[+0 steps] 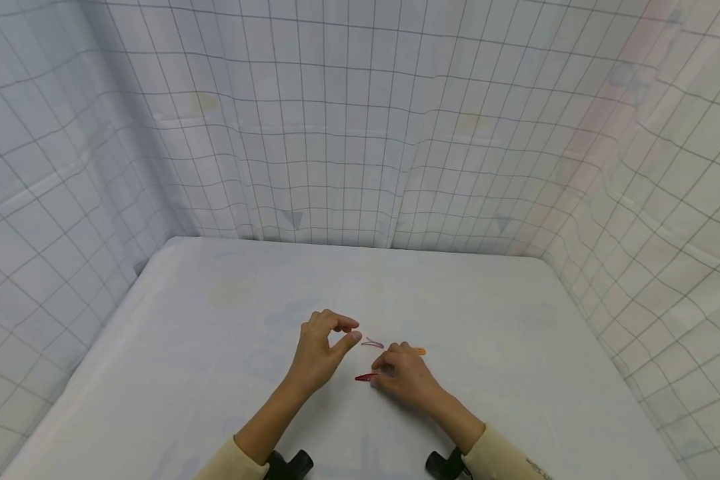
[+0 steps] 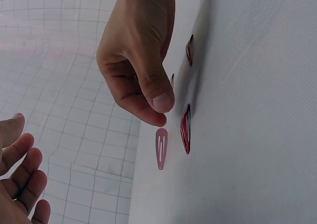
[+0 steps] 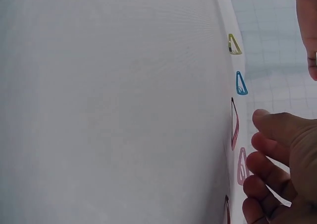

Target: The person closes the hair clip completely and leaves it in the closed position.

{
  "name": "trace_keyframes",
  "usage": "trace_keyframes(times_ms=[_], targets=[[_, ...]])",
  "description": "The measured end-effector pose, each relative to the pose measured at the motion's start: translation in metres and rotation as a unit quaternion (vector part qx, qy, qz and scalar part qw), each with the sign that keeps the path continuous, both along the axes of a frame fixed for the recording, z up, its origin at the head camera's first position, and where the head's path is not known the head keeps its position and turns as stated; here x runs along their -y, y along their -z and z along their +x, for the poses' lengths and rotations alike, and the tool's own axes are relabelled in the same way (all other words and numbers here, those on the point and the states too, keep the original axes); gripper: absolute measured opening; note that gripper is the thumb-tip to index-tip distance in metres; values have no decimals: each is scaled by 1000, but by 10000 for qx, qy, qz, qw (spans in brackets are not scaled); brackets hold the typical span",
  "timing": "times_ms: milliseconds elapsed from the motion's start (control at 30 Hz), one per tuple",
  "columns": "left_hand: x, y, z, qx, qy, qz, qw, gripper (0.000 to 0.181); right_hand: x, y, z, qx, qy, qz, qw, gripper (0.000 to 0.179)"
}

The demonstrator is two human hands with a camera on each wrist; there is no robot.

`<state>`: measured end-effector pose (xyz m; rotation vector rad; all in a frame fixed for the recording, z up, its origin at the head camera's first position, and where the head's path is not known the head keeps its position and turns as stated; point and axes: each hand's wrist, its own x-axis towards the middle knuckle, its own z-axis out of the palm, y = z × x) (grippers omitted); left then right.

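My left hand (image 1: 324,348) is raised over the table, thumb and index finger apart with nothing between them. Close by on its right lies a pink hair clip (image 1: 372,343). My right hand (image 1: 405,375) is low over the table, its fingers loosely bent. A red hair clip (image 1: 365,377) shows at its thumb side, and an orange hair clip (image 1: 420,351) peeks out behind its knuckles. In the right wrist view, no clip shows between the right thumb (image 3: 270,125) and fingers. The left wrist view shows the right fingertips right by the pink clip (image 2: 161,149), with a red clip (image 2: 185,130) beside it.
A blue hair clip (image 3: 241,83) and a yellow-green one (image 3: 234,44) lie farther along in the right wrist view. White cloth covers the table (image 1: 486,313). Checked curtains (image 1: 348,133) hang behind it and on both sides.
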<state>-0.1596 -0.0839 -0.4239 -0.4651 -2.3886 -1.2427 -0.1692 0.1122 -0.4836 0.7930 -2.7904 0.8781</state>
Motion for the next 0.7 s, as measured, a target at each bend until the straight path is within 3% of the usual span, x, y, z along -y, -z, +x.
trace_keyframes(times_ms=[433,700], targets=[[0,2,1,120,-25,86,9999,16,-7,-26,-1,-202,225,-704,9971,15],[0,2,3,178,-52,77,9998,16,-10,-42,-7,-80,475,-1209,9915,12]])
